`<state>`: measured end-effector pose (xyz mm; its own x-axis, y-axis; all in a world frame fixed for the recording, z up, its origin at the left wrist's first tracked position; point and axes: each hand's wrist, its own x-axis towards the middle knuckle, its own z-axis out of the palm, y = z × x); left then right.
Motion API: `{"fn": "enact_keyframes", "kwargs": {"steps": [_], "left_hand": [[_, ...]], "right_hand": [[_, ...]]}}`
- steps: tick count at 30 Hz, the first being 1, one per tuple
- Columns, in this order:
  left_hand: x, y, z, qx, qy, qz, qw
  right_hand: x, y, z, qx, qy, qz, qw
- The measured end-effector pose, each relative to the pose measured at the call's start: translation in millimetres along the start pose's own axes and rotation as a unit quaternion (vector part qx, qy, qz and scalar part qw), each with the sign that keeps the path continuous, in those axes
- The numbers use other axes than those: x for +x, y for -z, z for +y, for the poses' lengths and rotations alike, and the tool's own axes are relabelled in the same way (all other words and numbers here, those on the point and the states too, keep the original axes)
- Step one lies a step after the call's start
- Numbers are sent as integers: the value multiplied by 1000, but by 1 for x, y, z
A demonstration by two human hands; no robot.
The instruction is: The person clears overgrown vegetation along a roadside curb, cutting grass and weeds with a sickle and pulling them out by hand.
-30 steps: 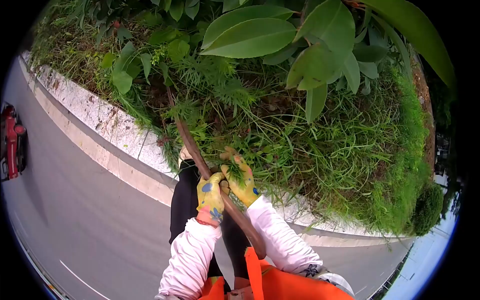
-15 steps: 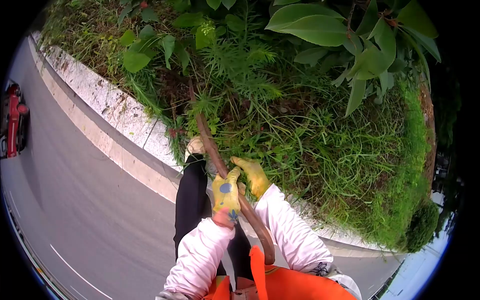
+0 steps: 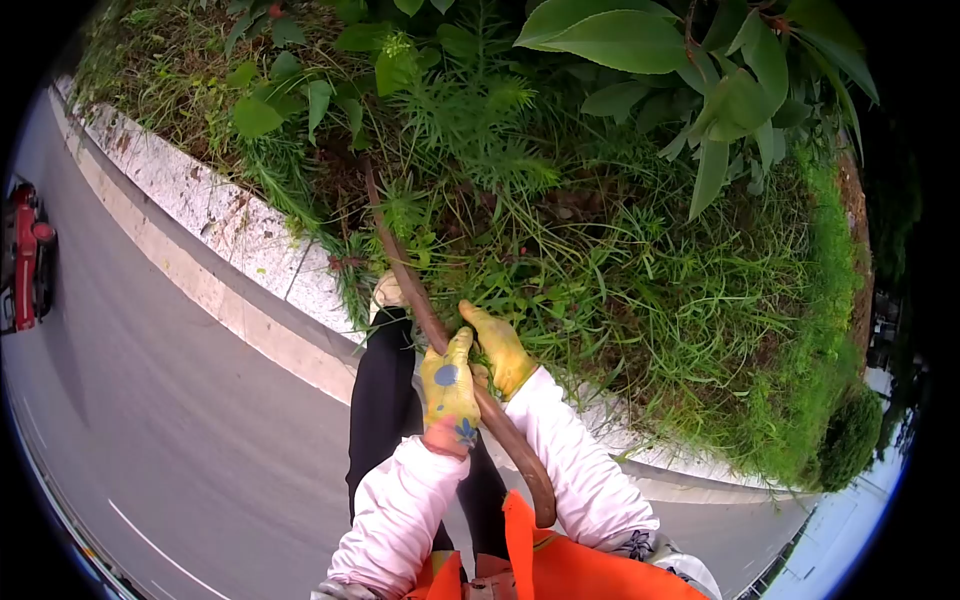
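A long, curved brown wooden handle runs from the weeds down toward my waist; its far end is hidden in the growth. My left hand, in a yellow glove with blue marks, is closed around it. Right beside it is my right hand, also yellow-gloved, thumb raised and fingers curled toward the handle. A few green blades show at its palm, but what those fingers hold is partly hidden. Grass and weeds lie just beyond both hands.
A pale stone curb borders the planted strip, with a grey road on the left. A red vehicle is on that road. Broad-leaved branches hang at the upper right. My shoe is at the strip's edge.
The view has shifted slightly, so the plants sit a little higher and further left. The red vehicle appears slightly lower. Both hands keep nearly the same pose around the handle.
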<state>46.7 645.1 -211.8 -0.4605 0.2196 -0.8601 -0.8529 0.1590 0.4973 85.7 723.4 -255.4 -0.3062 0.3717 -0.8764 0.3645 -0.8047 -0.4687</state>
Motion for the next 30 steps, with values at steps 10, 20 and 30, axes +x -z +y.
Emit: {"fn": "enact_keyframes", "kwargs": {"steps": [10, 20, 30], "left_hand": [[7, 8, -21, 35, -13, -21, 999], [-7, 7, -35, 51, -35, -24, 998], [-12, -14, -34, 107, -10, 8, 994]], "right_hand": [[8, 4, 13, 58, 0, -7, 998], [0, 20, 46, 66, 67, 19, 995], [-12, 29, 19, 116, -14, 34, 993]]}}
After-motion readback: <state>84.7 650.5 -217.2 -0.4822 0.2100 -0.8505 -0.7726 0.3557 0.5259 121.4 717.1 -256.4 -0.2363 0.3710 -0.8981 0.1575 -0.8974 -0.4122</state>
